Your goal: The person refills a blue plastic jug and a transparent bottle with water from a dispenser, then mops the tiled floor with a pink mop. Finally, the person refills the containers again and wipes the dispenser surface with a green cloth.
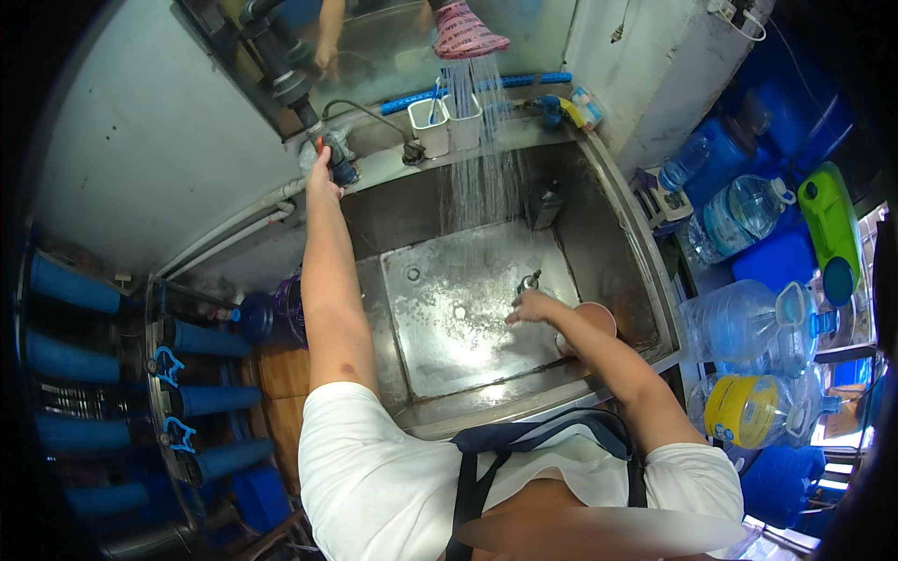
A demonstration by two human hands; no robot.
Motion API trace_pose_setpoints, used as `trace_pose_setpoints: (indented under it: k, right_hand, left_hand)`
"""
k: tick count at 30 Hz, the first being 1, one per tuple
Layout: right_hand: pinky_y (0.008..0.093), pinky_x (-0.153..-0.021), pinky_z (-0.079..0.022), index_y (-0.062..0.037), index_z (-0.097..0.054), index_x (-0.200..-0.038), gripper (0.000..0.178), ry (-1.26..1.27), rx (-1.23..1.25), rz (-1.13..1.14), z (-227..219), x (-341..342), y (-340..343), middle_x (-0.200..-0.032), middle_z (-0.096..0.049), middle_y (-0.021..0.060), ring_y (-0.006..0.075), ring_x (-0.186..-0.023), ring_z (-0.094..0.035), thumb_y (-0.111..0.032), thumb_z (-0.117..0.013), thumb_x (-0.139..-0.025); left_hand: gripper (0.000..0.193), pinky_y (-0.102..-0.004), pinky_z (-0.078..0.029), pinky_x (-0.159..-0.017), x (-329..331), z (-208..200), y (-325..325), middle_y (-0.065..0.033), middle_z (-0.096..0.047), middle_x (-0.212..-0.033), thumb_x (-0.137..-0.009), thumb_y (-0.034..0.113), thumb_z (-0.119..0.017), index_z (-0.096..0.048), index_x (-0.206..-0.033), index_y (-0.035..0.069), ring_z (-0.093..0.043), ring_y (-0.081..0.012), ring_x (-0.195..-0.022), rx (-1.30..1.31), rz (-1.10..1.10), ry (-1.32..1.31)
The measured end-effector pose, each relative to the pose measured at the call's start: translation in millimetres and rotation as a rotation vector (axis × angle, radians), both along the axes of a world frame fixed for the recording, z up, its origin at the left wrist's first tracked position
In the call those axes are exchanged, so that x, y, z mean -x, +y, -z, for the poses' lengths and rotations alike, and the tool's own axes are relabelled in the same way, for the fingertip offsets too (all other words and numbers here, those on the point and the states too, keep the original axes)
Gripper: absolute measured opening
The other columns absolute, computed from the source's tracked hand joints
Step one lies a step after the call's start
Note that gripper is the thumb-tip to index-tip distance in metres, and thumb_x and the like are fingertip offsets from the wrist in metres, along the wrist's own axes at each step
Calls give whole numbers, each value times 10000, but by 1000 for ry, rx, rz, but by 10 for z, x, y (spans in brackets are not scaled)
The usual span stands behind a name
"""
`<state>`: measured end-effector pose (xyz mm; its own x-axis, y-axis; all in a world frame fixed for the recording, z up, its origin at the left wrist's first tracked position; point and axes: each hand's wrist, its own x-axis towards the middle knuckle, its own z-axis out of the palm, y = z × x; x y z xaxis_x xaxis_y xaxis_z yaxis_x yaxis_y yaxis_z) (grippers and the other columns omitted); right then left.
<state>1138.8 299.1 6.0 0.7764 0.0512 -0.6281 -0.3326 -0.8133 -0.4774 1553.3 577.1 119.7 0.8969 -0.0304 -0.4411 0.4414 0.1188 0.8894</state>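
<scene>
"So, where are the two hands?"

"The left hand (325,178) is toward the upper left of the frame, at the red lever (321,145) by the dark pipe (293,89). Its fingers reach up to the lever; whether they close on it, I can't tell. The right hand (535,307) is just right of centre, over the metal sink (440,360), fingers loosely bent and partly spread."

"And the small metal fitting (530,280)?"

"Just above the right hand in the frame, slanting from lower left to upper right. The right hand is clearly nearer; the left is well apart. Whether the right fingers touch or grip it, I can't tell. The pink container (603,316) sits partly hidden by the right forearm."

"Any labels?"

"The pink wrapping (465,35) above the falling water carries rows of printing. At lower right, a clear jug wears a yellow label (744,409), its writing too small to tell."
</scene>
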Motion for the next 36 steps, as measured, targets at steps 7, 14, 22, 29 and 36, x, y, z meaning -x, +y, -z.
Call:
trace_pose_setpoints:
  k: [7,14,22,29,36]
  right_hand:
    - [404,-1058,-431,-18,-619,-1312,803,4,-93,-46,-85,506,-5,-1314,-608,240,375,-1235,-570,-565,-734,-735]
    - [385,-1012,-460,-113,-563,-1400,675,-134,-823,400,-707,485,-437,-1408,-548,193,297,-1247,-564,-389,-753,-815]
    - [415,-869,-537,-65,-662,-1187,447,-930,112,708,-945,256,-1047,-1140,-678,157,366,-986,-674,-159,-760,-761]
    - [439,-974,-498,-79,-679,-1160,514,-631,275,219,-821,231,-1006,-1219,-623,180,360,-1135,-598,-177,-820,-676]
    - [591,-1089,-330,-183,-280,-1538,1171,-906,276,84,-924,267,-186,-1534,-264,270,461,-1411,-295,-214,-920,-558]
  left_hand:
    - [847,-595,-338,-983,-109,20,-251,-137,-394,-1508,-784,653,-706,-434,-1444,198,-407,-339,-1306,-60,-138,8]
    - [647,-457,-406,-1014,-50,116,-460,-78,-560,-1378,-814,498,-765,-616,-1303,102,-532,-254,-1225,269,-487,-123]
    - [912,-530,-335,-1120,-92,303,-226,-308,-477,-1358,-669,544,-851,-570,-1228,-118,-369,-469,-1334,-795,-453,-370]
    - [958,-527,-318,-1113,-234,380,-95,-305,-553,-1272,-682,633,-795,-561,-1203,-136,-420,-451,-1279,-1063,-279,-438]
    - [716,-497,-539,-808,742,516,-797,-201,-645,-977,-789,564,-752,-605,-1098,-65,-643,-333,-908,-285,-249,-302]
